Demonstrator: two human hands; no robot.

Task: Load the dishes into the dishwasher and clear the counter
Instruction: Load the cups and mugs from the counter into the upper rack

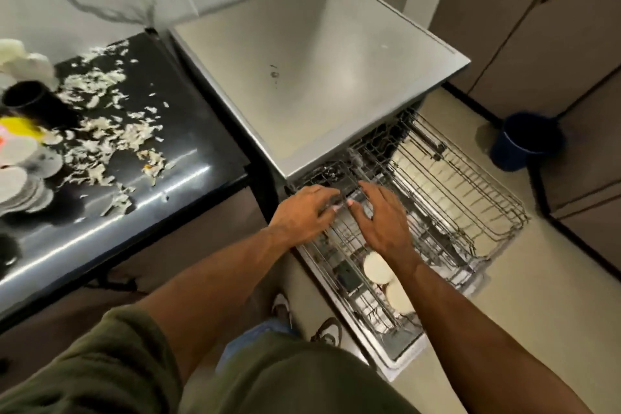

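Steel wire of the upper rack (447, 178) is met by both hands at its near-left corner: the left hand (304, 213) and the right hand (381, 218) are laid on it with fingers spread fairly wide and only loosely bent, and nothing is held. The rack is drawn out over the open dishwasher (316, 77); the step is judged to be sliding or steadying it, best done with an even push from both hands so it is not skewed on its runners. Two pale plates (378, 267) are seen in the lower rack beneath. More dishes (23, 185) and a black cup (30, 101) are waiting on the dark counter (151, 178), where food scraps (111, 131) are scattered. A blue bucket (524, 141) is stood on the floor beyond.
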